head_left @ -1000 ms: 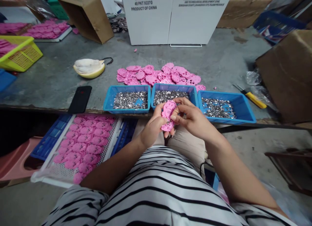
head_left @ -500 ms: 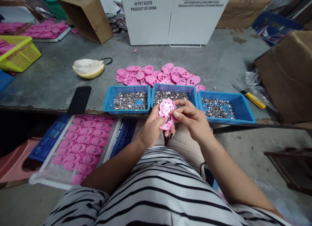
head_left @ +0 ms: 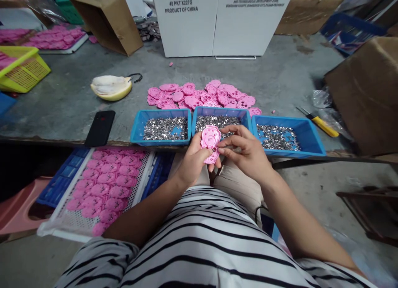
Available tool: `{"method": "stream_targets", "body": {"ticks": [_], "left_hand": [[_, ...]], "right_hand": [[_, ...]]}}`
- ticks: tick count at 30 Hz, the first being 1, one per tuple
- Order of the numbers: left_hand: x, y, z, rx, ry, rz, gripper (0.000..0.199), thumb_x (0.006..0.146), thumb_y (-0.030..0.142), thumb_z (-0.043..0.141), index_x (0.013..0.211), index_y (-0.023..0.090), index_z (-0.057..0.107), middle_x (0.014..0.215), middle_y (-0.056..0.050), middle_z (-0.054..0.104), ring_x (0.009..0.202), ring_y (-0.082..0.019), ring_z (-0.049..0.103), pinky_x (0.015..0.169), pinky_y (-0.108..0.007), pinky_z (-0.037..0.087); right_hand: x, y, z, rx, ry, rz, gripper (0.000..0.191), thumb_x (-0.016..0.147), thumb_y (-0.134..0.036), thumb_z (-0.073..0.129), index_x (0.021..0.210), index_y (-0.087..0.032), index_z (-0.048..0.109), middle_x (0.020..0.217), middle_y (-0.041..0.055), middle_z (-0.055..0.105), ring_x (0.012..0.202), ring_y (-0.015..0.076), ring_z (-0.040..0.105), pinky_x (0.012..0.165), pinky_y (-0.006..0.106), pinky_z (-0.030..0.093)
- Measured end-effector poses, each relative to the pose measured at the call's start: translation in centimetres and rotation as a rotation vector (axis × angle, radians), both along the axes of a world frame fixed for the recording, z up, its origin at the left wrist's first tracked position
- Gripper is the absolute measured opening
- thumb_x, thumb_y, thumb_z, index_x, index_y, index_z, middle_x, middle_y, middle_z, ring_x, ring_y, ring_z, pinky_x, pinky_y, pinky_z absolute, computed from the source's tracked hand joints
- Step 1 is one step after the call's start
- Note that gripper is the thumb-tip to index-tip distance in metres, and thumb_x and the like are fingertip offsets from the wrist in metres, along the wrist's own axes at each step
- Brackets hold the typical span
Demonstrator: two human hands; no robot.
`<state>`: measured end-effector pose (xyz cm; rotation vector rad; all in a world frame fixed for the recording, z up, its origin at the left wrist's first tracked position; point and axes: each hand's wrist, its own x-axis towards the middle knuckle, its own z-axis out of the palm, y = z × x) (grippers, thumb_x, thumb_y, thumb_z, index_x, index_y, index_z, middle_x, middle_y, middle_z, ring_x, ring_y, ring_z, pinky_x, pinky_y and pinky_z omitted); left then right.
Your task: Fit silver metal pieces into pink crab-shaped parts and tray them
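A flat pink plastic piece [head_left: 211, 135] with raised studs and an oval pad is held in my left hand [head_left: 193, 160], thumb on its front and fingers behind it. A small dark metal bit [head_left: 214, 149] shows on its lower part. My right hand [head_left: 245, 151] is at the piece's right edge, thumb and fingertips drawn together there; whatever they pinch is too small to make out. Just beyond my hands stand three blue trays of small shiny metal parts: a left tray [head_left: 133, 130], a middle tray [head_left: 247, 116] and a right tray [head_left: 314, 141]. Behind them lies a pile of pink pieces [head_left: 192, 101].
To the left are a black phone [head_left: 100, 128], a cut yellow-rinded fruit [head_left: 115, 95] and a yellow basket [head_left: 27, 74]. A white crate [head_left: 62, 226] with rows of pink pieces sits below the table edge. A yellow-handled tool [head_left: 325, 126] and a cardboard box [head_left: 363, 97] are at right.
The pink piece has shifted slightly left and up with my left hand. My right fingertips have moved a little off its face toward the right edge, the forefinger straighter.
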<state>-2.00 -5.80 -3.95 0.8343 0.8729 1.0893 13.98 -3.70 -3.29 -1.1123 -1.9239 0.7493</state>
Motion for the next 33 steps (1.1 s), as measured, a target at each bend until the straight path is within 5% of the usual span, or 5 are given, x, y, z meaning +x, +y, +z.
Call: {"method": "stream_targets", "body": {"ticks": [6,17,22,28,33], "left_hand": [[0.2,0.0,-0.2,-0.009,0.012,0.018,0.043,0.069,0.020,0.053,0.111,0.018,0.045,0.068,0.003,0.058,0.049,-0.013,0.057,0.042,-0.024,0.037],[0.5,-0.1,0.5,0.043,0.102,0.195,0.036,0.066,0.018,0.062,0.098,0.019,0.044,0.073,0.003,0.061,0.048,-0.008,0.054,0.040,-0.021,0.036],[0.5,-0.3,0.7,0.048,0.095,0.218,0.035,0.065,0.016,0.063,0.096,0.019,0.045,0.071,0.003,0.060,0.047,-0.009,0.056,0.039,-0.021,0.035],[0.5,-0.7,1.1,0.038,0.110,0.230,0.034,0.066,0.015,0.063,0.096,0.019,0.046,0.074,0.002,0.063,0.047,-0.008,0.056,0.039,-0.020,0.036],[0.5,-0.8,1.2,0.046,0.105,0.229,0.034,0.066,0.014,0.063,0.096,0.019,0.047,0.074,0.002,0.064,0.048,-0.009,0.056,0.039,-0.021,0.036]], "right_hand": [[-0.4,-0.1,0.2,0.107,-0.062,0.007,0.010,0.085,-0.023,0.063,0.077,-0.025,0.069,0.108,0.0082,0.066,0.100,0.0251,0.061,0.083,0.044,0.051],[-1.2,-0.2,-0.7,-0.655,0.743,-0.047,0.021,0.062,-0.037,0.086,0.067,-0.020,0.074,0.091,0.0036,0.065,0.061,0.0100,0.050,0.051,0.026,0.038],[-1.5,-0.6,-0.3,-0.781,0.843,0.023,0.021,0.061,-0.035,0.086,0.067,-0.019,0.074,0.077,0.0021,0.063,0.054,0.0074,0.041,0.047,0.024,0.031],[-1.5,-0.6,-0.5,-0.743,0.814,0.024,0.019,0.063,-0.037,0.085,0.068,-0.021,0.075,0.088,0.0030,0.066,0.057,0.0083,0.046,0.048,0.025,0.035],[-1.1,-0.7,-0.3,-0.251,0.456,-0.067,0.007,0.077,-0.030,0.075,0.073,-0.024,0.075,0.091,0.0043,0.066,0.088,0.0183,0.061,0.079,0.036,0.052]]}}
